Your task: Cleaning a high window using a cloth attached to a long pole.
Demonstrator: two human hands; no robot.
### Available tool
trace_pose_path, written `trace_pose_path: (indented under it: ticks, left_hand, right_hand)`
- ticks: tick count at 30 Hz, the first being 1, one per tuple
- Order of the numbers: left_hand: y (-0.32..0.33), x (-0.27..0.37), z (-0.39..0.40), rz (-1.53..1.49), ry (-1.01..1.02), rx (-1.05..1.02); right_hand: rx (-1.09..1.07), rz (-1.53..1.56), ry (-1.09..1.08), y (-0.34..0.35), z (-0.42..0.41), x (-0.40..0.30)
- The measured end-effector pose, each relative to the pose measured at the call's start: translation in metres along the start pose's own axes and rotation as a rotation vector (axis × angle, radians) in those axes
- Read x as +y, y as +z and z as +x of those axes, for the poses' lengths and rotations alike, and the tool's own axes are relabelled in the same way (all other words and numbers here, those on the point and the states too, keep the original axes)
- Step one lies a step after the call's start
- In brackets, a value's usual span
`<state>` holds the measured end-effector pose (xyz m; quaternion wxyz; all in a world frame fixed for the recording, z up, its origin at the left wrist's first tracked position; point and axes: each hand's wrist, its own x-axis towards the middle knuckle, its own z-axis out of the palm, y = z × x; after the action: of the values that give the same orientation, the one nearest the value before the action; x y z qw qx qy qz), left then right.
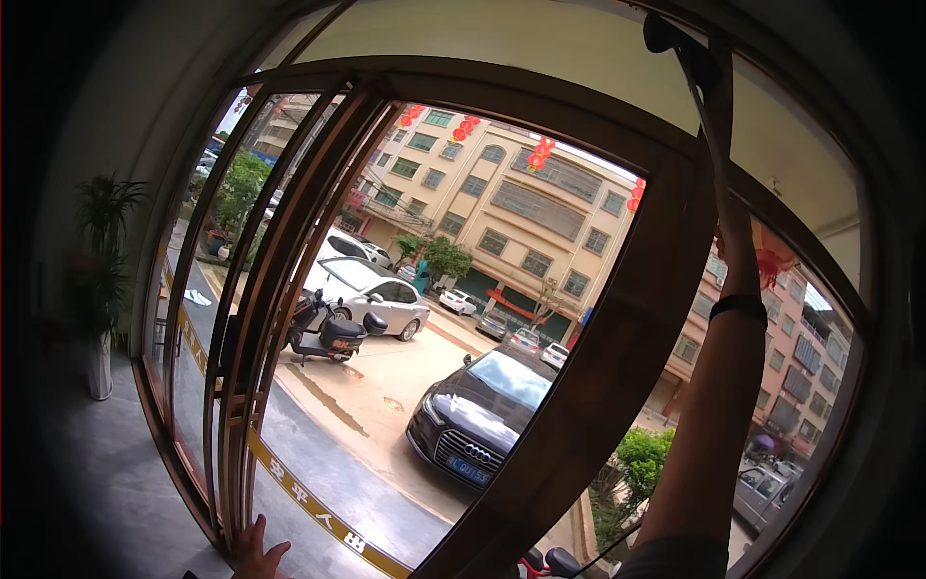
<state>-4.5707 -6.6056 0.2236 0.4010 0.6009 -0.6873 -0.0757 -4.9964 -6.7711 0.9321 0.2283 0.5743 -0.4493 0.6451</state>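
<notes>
My right hand (732,224) is raised high at the right, shut on the handle of a long thin tool (712,137). The tool's dark head (669,40) lies against the upper part of the brown door frame (550,94), near the top of the view; what kind of head it is cannot be told. A dark band sits round my right wrist. At the lower edge, my left hand (262,554) shows with its fingers spread and nothing seen in it, near the foot of the open door leaves (249,326). Its palm is partly cut off.
A potted plant (105,275) in a white pot stands indoors at the left. A yellow strip with writing (311,499) crosses the doorway low down. Outside are a dark car (477,412), a silver car (376,293) and a scooter (333,333). Glass panes flank the doorway.
</notes>
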Motion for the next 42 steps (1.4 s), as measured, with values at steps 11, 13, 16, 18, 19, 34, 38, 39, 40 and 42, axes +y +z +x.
trace_pose_path:
  ticks: [11, 13, 16, 18, 19, 34, 38, 39, 40, 42]
  left_hand:
    - [0.037, 0.063, 0.103, -0.036, 0.504, -0.095]
    - [0.036, 0.090, 0.129, -0.048, 0.603, -0.102]
    - [0.020, 0.147, 0.181, -0.098, 0.740, -0.102]
    - [0.002, 0.191, 0.212, -0.127, 0.816, -0.080]
    - [-0.003, 0.210, 0.229, -0.211, 0.836, -0.087]
    - [-0.040, 0.418, 0.292, -1.438, 0.521, -0.371]
    - [0.009, 0.370, 0.258, -1.584, 0.367, -0.348]
    - [0.019, 0.352, 0.244, -1.612, 0.300, -0.355]
    - [0.030, 0.340, 0.226, -1.626, 0.284, -0.428]
    - [0.055, 0.311, 0.190, -1.663, 0.255, -0.546]
  right_hand:
    - [-0.160, 0.080, 0.108, -0.101, -0.205, 0.157]
    - [-0.269, 0.132, 0.217, -0.103, -0.242, 0.136]
    - [-0.313, 0.195, 0.269, -0.128, -0.281, 0.145]
    - [-0.319, 0.175, 0.327, -0.146, -0.308, 0.147]
    - [-0.290, 0.244, 0.341, -0.153, -0.321, 0.153]
    - [-0.239, -0.034, 0.148, -0.109, -0.659, 0.210]
    - [-0.510, 0.384, 0.368, -0.102, -0.706, 0.202]
    - [-0.550, 0.510, 0.387, -0.102, -0.703, 0.190]
    - [-0.821, 0.535, 0.425, -0.101, -0.710, 0.206]
    - [-0.923, 0.737, 0.626, -0.091, -0.716, 0.206]
